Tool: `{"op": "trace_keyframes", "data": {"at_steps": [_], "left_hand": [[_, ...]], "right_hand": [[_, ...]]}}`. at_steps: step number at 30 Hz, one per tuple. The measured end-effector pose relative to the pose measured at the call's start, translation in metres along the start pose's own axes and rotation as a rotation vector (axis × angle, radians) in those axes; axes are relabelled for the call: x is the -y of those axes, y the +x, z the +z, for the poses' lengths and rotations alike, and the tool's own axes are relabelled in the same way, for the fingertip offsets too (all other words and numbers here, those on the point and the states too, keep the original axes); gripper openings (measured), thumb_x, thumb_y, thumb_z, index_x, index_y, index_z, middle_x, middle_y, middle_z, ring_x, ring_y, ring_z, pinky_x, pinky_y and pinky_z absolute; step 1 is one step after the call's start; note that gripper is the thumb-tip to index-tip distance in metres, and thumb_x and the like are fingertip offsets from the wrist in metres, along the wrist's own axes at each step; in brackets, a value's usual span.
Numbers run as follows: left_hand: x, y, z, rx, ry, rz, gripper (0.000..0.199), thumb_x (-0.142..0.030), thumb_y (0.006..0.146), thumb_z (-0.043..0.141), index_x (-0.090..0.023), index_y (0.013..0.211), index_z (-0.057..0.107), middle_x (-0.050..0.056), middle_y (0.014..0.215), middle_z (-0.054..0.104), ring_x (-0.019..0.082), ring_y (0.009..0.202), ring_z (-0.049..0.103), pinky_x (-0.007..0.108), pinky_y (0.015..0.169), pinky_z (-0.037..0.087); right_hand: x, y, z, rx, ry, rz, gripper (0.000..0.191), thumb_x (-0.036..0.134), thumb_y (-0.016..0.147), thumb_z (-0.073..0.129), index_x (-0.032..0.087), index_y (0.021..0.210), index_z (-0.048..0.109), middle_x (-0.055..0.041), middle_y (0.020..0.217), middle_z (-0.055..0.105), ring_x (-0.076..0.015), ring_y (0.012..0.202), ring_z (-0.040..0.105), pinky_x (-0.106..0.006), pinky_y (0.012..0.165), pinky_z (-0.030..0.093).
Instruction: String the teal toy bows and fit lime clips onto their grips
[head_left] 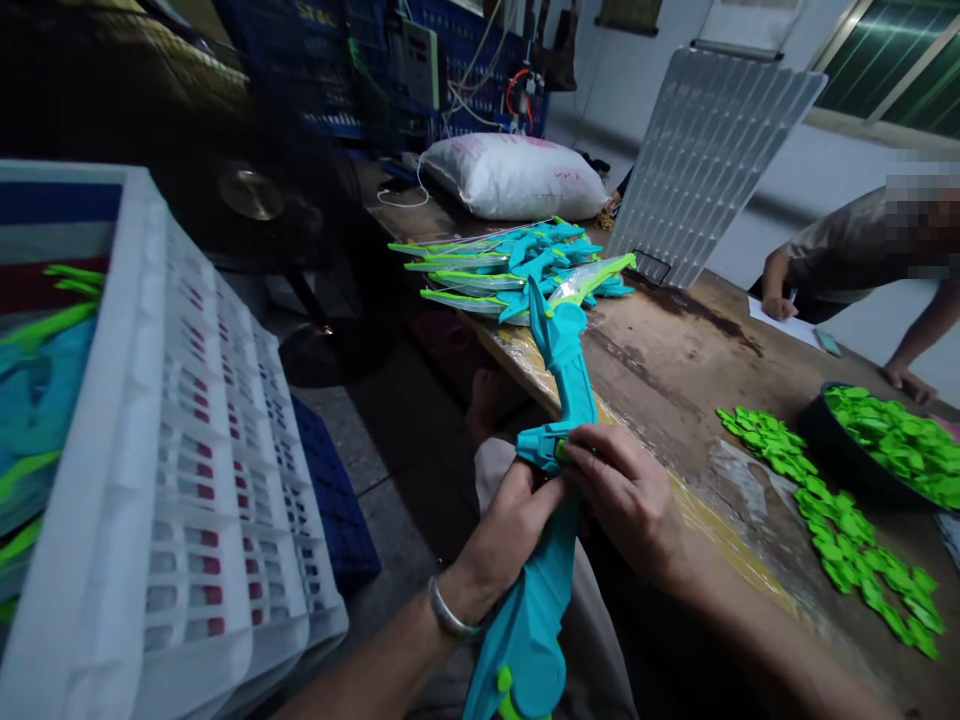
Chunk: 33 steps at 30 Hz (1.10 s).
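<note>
A teal plastic toy bow [574, 385] stretches lengthwise in front of me, its lower end over my lap and its upper end by the table edge. My left hand [499, 530], with a silver bangle at the wrist, is closed around its middle, below a short side projection. At that same spot my right hand [626, 490] pinches a small green plastic piece [562, 450] against the bow, its fingertips hiding most of it. Green bits [505, 680] also show at the bow's lower end. Beyond it, similar teal and green bows [517, 260] lie piled on the table.
White crates [142, 400] holding more bows stand at left. On the wooden table [660, 370] are loose green pieces [840, 530], a dark basin [817, 430] full of them, and a white sack [517, 175]. Across it, a person [840, 240] leans over paper [784, 322].
</note>
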<state>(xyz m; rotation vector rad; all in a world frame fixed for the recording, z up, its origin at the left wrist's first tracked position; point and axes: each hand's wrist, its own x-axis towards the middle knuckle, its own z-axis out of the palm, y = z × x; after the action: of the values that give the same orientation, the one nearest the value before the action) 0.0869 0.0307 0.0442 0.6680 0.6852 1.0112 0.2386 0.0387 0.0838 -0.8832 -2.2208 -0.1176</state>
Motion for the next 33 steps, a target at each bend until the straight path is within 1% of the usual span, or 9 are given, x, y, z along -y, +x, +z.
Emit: {"op": "trace_keyframes", "data": {"at_steps": [2,6,12,17,19,23,26,29,33], "left_hand": [[-0.003,-0.002,0.0,0.019,-0.07,-0.041,0.038,-0.034,0.083,0.075,-0.016,0.114,0.062,0.002,0.074,0.071,0.019,0.063,0.068,0.028,0.06,0.054],[-0.006,-0.005,-0.001,0.06,-0.163,-0.056,0.049,-0.041,0.088,0.07,-0.013,0.126,0.06,0.007,0.082,0.073,0.023,0.072,0.071,0.03,0.059,0.054],[-0.008,-0.011,-0.002,0.103,-0.155,-0.05,0.051,-0.044,0.09,0.071,-0.013,0.129,0.059,0.009,0.09,0.075,0.024,0.076,0.072,0.032,0.063,0.055],[-0.011,-0.015,0.0,0.106,-0.143,-0.046,0.055,-0.044,0.088,0.072,-0.014,0.133,0.057,0.011,0.099,0.075,0.026,0.084,0.072,0.032,0.065,0.055],[-0.011,-0.016,-0.001,0.128,-0.134,-0.054,0.055,-0.043,0.088,0.071,-0.014,0.133,0.057,0.01,0.096,0.075,0.026,0.083,0.072,0.033,0.066,0.055],[-0.008,-0.016,-0.004,0.16,-0.097,-0.075,0.05,-0.045,0.091,0.068,-0.014,0.129,0.058,0.008,0.087,0.074,0.023,0.072,0.071,0.034,0.067,0.054],[-0.004,-0.016,-0.006,0.172,-0.095,-0.065,0.05,-0.045,0.093,0.066,-0.015,0.131,0.056,0.007,0.085,0.074,0.022,0.069,0.069,0.034,0.066,0.053],[-0.002,-0.015,-0.006,0.17,-0.103,-0.058,0.051,-0.044,0.093,0.067,-0.017,0.134,0.055,0.008,0.095,0.074,0.022,0.077,0.07,0.034,0.069,0.054],[-0.004,-0.015,-0.004,0.158,-0.087,-0.019,0.045,-0.043,0.093,0.069,-0.018,0.13,0.06,0.01,0.111,0.072,0.023,0.097,0.068,0.035,0.082,0.054]], "right_hand": [[0.0,0.001,-0.004,0.033,-0.017,-0.016,0.028,0.014,0.103,0.055,0.019,0.13,0.064,-0.0141,0.116,0.068,-0.0269,0.108,0.064,-0.044,0.089,0.06],[0.001,0.009,-0.013,0.026,0.004,-0.019,0.028,0.013,0.102,0.059,0.021,0.127,0.066,-0.0122,0.108,0.07,-0.0256,0.098,0.065,-0.042,0.081,0.06],[0.005,0.014,-0.017,-0.037,0.085,-0.082,0.028,0.008,0.097,0.066,0.016,0.123,0.065,-0.014,0.109,0.071,-0.0258,0.101,0.065,-0.045,0.085,0.059],[0.007,0.015,-0.018,-0.037,0.125,-0.066,0.023,0.01,0.098,0.064,0.019,0.119,0.068,-0.0124,0.109,0.073,-0.0252,0.098,0.067,-0.046,0.084,0.06],[0.008,0.016,-0.02,-0.045,0.133,-0.061,0.02,0.01,0.099,0.063,0.019,0.116,0.069,-0.0121,0.109,0.073,-0.025,0.097,0.068,-0.045,0.082,0.06],[0.009,0.016,-0.022,-0.063,0.114,-0.059,0.017,0.011,0.099,0.064,0.018,0.113,0.07,-0.0128,0.109,0.074,-0.0252,0.098,0.067,-0.044,0.082,0.06],[0.01,0.014,-0.021,-0.085,0.106,-0.037,0.017,0.01,0.098,0.065,0.018,0.112,0.071,-0.0124,0.108,0.074,-0.0254,0.098,0.067,-0.044,0.082,0.06],[0.01,0.011,-0.02,-0.111,0.103,-0.038,0.019,0.007,0.095,0.068,0.016,0.112,0.071,-0.0133,0.108,0.074,-0.0255,0.098,0.067,-0.044,0.081,0.06],[0.01,0.01,-0.018,-0.124,0.068,-0.04,0.02,0.006,0.094,0.069,0.015,0.112,0.07,-0.0135,0.108,0.074,-0.0254,0.098,0.067,-0.045,0.081,0.059]]}}
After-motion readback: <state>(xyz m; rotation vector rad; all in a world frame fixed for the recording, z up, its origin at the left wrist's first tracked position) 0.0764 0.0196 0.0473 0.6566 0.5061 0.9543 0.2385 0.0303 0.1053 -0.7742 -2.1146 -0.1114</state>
